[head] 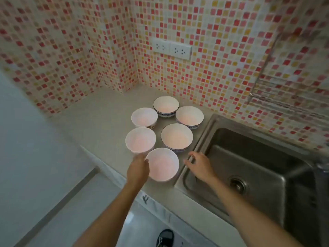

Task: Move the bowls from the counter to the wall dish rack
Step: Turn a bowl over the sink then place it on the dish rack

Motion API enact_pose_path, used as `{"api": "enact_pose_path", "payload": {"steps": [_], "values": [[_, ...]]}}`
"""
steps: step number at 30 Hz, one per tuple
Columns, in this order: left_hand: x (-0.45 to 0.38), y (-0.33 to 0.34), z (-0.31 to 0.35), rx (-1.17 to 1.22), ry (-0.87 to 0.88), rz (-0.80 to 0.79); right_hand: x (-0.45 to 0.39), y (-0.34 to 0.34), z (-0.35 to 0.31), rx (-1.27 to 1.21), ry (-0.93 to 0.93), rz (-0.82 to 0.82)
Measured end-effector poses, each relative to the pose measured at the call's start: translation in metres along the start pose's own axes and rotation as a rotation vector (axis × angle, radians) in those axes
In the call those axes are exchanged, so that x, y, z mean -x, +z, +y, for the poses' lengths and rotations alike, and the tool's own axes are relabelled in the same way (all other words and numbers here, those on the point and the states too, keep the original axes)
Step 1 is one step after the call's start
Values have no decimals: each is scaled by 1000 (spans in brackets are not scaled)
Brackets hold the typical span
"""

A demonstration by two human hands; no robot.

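With the left hand (138, 169) touching the nearest bowl (162, 164) from one side and the right hand (199, 165) spread empty nearby, a one-sided lift could tip it off the counter (99, 122) edge

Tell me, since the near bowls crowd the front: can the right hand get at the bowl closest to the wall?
Probably yes: the right hand is open and empty, and that bowl is uncovered; reaching over the nearer bowl looks feasible.

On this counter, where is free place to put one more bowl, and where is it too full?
Free: the counter left of the bowls, toward the tiled wall, and the back corner. Crowded: the six bowls cluster tightly beside the sink; both hands flank the nearest bowl.
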State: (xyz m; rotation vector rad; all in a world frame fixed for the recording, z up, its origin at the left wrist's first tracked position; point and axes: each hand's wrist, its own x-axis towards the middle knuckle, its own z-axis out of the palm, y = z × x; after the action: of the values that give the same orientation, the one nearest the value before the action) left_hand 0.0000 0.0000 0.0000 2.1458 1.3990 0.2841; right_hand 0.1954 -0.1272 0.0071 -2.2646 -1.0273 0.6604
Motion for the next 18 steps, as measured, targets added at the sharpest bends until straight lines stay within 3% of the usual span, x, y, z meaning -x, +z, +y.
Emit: {"api": "enact_pose_path", "payload": {"steps": [12, 18], "values": [[-17, 29, -10, 220, -110, -102, -19, 57, -8, -233, 166, -168], [-1, 35, 7, 326, -68, -180, 2, 49, 16, -662, 391, -162]]}}
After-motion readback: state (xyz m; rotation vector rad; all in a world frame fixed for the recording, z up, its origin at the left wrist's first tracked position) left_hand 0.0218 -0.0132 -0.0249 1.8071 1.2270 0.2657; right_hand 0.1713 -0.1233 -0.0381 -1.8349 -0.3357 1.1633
